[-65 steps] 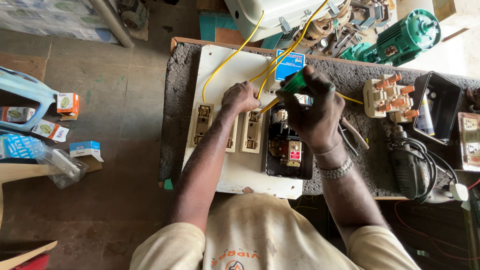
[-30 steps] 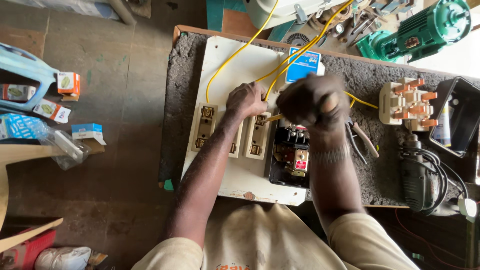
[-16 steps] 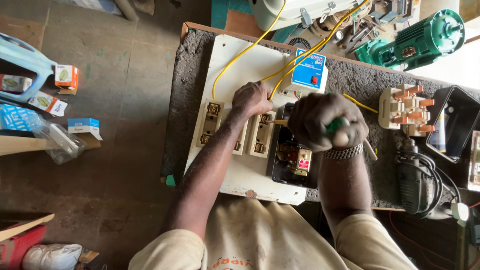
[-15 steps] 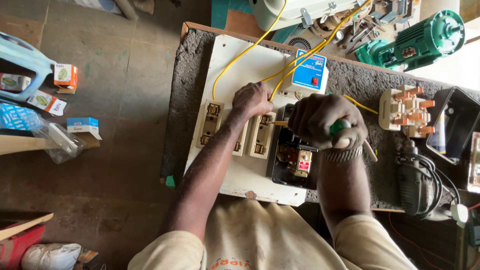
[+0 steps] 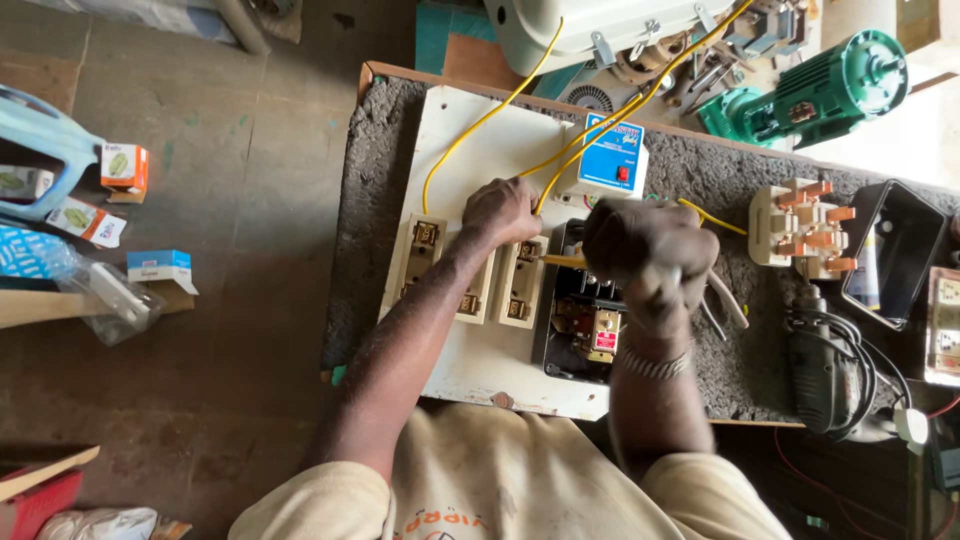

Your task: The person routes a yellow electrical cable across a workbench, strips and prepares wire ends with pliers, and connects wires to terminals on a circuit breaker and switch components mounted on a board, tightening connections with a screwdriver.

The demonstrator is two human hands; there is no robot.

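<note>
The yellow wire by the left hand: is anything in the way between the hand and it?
Nothing visible is in the way. The left hand already rests on the white board right where the yellow wire ends, above the cream fuse holders. The right hand is clenched beside it, over the black switch unit.

1. The left hand (image 5: 503,210) is stretched forward, palm down, with knuckles up and fingers curled downward at their tips.
2. The left forearm runs straight and bare from the lower middle of the view up to that hand, elbow close to the body.
3. The right hand (image 5: 648,252) is closed in a tight fist, back of the hand towards the camera, slightly blurred.
4. The right wrist wears a metal band, and the right forearm rises nearly vertically from the body.
5. Both hands sit near each other, not touching.
</note>
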